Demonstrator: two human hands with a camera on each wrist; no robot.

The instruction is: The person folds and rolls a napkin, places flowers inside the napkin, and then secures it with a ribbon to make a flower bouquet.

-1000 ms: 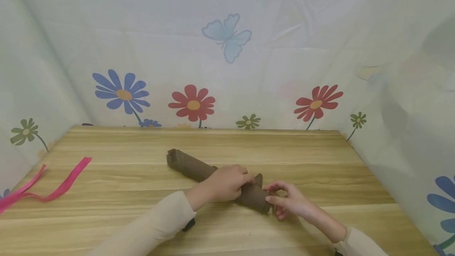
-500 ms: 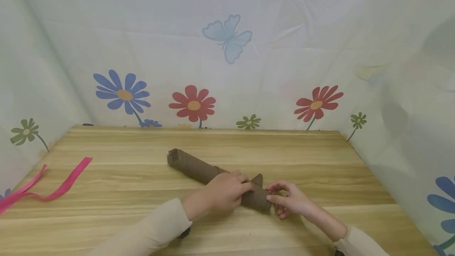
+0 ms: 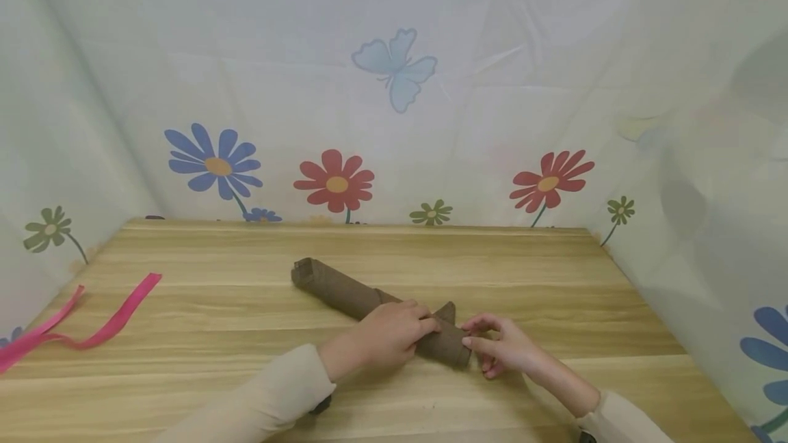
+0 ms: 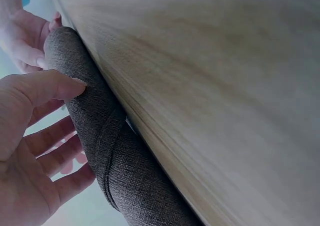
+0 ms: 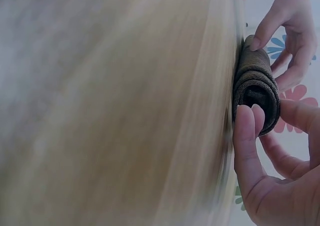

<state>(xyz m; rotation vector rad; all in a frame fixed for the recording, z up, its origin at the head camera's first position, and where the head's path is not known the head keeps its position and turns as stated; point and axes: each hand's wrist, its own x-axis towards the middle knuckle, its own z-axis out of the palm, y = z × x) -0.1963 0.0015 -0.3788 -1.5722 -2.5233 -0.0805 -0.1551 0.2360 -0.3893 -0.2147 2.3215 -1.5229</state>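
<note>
A dark brown cloth (image 3: pixel 338 289), rolled into a long tube, lies slantwise on the wooden table. My left hand (image 3: pixel 384 333) grips the roll right of its middle, thumb on the near side and fingers over the far side. At the right end, my right hand (image 3: pixel 511 347) holds the edge between thumb and fingers. In the right wrist view the coiled layers of the cloth roll (image 5: pixel 255 75) show, with the thumb at the open end. A small pointed flap (image 3: pixel 447 312) of cloth sticks out behind the roll. A diagonal fold edge crosses the cloth roll (image 4: pixel 135 181) in the left wrist view.
A pink ribbon (image 3: pixel 117 320) lies loosely curved at the table's left side. The wooden table (image 3: pixel 523 265) reaches back to a pale cloth backdrop (image 3: pixel 480 122) printed with flowers and a butterfly, which also stands along both sides.
My left hand has slid slightly left and nearer along the roll, uncovering more of the flap and the right end. My right hand and the roll stay nearly in place.
</note>
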